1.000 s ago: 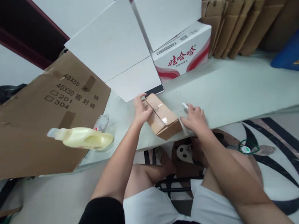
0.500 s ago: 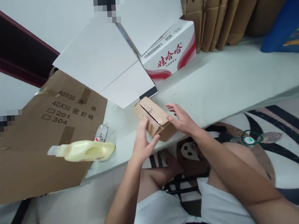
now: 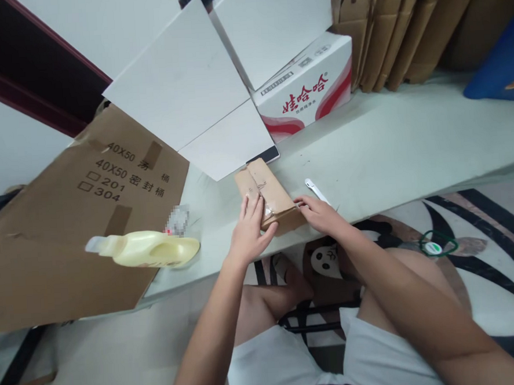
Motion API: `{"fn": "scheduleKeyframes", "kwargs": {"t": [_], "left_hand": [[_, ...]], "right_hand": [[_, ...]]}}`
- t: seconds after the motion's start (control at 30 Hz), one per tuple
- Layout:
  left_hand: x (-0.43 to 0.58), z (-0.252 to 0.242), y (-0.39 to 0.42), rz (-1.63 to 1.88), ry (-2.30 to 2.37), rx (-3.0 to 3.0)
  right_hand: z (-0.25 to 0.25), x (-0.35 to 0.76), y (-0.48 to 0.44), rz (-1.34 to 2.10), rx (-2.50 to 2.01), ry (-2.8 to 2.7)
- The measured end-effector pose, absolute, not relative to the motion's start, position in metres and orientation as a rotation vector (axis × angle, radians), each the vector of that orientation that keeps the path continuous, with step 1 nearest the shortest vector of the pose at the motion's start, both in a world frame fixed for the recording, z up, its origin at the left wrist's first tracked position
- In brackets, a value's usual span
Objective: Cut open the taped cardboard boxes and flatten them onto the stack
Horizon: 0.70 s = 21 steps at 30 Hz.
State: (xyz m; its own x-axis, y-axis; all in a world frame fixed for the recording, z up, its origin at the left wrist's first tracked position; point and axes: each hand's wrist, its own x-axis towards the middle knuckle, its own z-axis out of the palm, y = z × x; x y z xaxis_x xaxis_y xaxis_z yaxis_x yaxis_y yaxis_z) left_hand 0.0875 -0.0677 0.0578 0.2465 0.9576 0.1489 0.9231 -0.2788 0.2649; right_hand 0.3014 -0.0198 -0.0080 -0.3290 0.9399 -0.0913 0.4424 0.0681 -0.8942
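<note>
A small brown cardboard box lies on the pale table near its front edge, its top flaps down and meeting. My left hand rests on the left part of the top, fingers stretched out and thumb spread toward the near corner. At the box's near right corner, my right hand has its fingers bent and pinched against the cardboard edge; the fingertips are partly hidden. Just beyond my right hand lies a slim white tool, perhaps a cutter, its lower end partly hidden.
A yellow bottle and a blurred small packet are at the left, by a large brown carton. Behind stand an open white box, a red-and-white carton and folded cardboard. A blue container is far right.
The dark slit between the box's top flaps has closed. My left hand has settled on the top, and my right hand has moved down to the near right corner, uncovering the white tool.
</note>
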Motion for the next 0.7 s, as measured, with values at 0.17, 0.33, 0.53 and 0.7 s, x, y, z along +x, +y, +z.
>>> {"fn": "scheduleKeyframes", "kwargs": {"t": [0.17,0.33,0.53,0.7], "left_hand": [[0.090,0.047,-0.072,0.503,1.893,2.397],[0.082,0.036,-0.066,0.881,1.859,2.119],[0.072,0.024,-0.075,1.477,1.983,1.703],[0.076,0.025,-0.083,1.725,2.132,1.365]], "right_hand": [[-0.013,0.295,-0.013,1.191,-1.353,-1.792],[-0.017,0.297,-0.013,1.170,-1.374,-1.702],[-0.023,0.298,-0.013,1.257,-1.541,-1.649],[-0.033,0.291,-0.008,1.370,-1.328,-1.758]]}}
